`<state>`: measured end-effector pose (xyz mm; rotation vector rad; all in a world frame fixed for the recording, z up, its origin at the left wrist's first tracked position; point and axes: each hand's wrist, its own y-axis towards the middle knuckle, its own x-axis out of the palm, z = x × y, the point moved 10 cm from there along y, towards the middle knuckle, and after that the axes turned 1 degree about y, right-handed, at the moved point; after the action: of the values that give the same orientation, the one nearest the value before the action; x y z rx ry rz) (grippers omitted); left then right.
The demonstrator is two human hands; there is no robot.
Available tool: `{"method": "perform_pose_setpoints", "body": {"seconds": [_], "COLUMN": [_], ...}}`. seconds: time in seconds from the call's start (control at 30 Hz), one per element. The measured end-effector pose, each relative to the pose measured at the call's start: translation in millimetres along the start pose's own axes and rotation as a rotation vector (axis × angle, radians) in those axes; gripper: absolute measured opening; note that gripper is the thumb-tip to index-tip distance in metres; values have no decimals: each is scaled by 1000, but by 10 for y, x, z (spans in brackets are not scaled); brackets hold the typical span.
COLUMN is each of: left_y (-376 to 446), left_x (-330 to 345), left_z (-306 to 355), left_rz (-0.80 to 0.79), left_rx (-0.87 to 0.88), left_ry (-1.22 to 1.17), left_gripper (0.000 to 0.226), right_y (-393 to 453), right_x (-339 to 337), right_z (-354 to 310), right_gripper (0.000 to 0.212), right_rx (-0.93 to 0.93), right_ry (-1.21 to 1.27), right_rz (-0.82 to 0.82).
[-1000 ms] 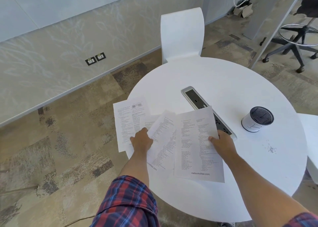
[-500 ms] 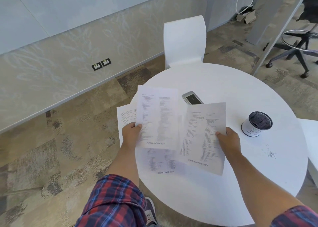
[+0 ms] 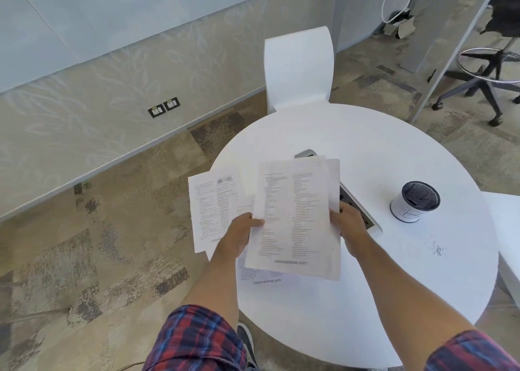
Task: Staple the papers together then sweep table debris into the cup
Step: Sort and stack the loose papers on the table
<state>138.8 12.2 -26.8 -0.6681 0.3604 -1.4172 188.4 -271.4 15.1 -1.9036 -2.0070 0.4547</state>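
Note:
Two printed sheets (image 3: 295, 218) are stacked together and held above the round white table (image 3: 380, 151). My left hand (image 3: 239, 234) grips their left edge and my right hand (image 3: 349, 224) grips their right edge. Two more printed sheets lie below on the table: one (image 3: 213, 207) at the left edge, another (image 3: 261, 275) partly hidden under the held stack. A cup (image 3: 413, 201) with a dark mesh top and white label stands to the right. A small patch of grey debris (image 3: 437, 248) lies in front of it. No stapler is visible.
A silver power strip (image 3: 360, 207) runs across the table, mostly hidden behind the papers. A white chair (image 3: 298, 69) stands at the far side. A second white surface (image 3: 506, 230) adjoins on the right. An office chair base (image 3: 486, 75) stands far right.
The two sheets, held apart half a second ago, have come together into one overlapping stack. A second ago they lay flat on the table under both hands.

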Motion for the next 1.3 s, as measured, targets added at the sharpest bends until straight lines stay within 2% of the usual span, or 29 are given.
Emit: {"method": "perform_pose_setpoints", "body": {"seconds": [0.2,0.33,0.43,0.53,0.6,0.67,0.77,0.8,0.93,1.0,1.07,1.3], "left_y": [-9,14,4,-6,-72,-179,-344,-357,-336,-342,-376,-356], "left_x": [132,157,185,229,122,-153,-614,-709,-869,-869,-836,-821], "left_z": [-22,-15,-23,22,112,170,40,-37,-396,-487,-508,-555], "left_rz": [41,57,79,99,204,410,679,704,679,700,730,768], "left_rx": [56,105,77,82,125,162,76,29,-225,-271,-285,-285], "left_ry": [-50,33,103,190,278,439,714,785,1017,1077,1084,926], "left_gripper": [41,47,48,32,27,31,23,28,78,90,95,82], "right_y": [5,-47,-27,7,15,27,23,6,-22,-21,-27,-38], "right_x": [4,58,48,-67,-134,-192,-288,-318,-370,-390,-403,-374], "right_z": [81,115,93,160,172,172,210,215,281,327,353,394], "right_gripper": [19,45,37,27,26,23,24,24,22,21,17,12], "right_rx": [15,95,41,37,30,16,12,10,11,16,17,22], "right_ry": [7,219,114,61,45,11,-40,-47,-76,-89,-102,-141], "right_rz": [-39,-86,-76,14,49,67,91,96,84,87,86,75]}}
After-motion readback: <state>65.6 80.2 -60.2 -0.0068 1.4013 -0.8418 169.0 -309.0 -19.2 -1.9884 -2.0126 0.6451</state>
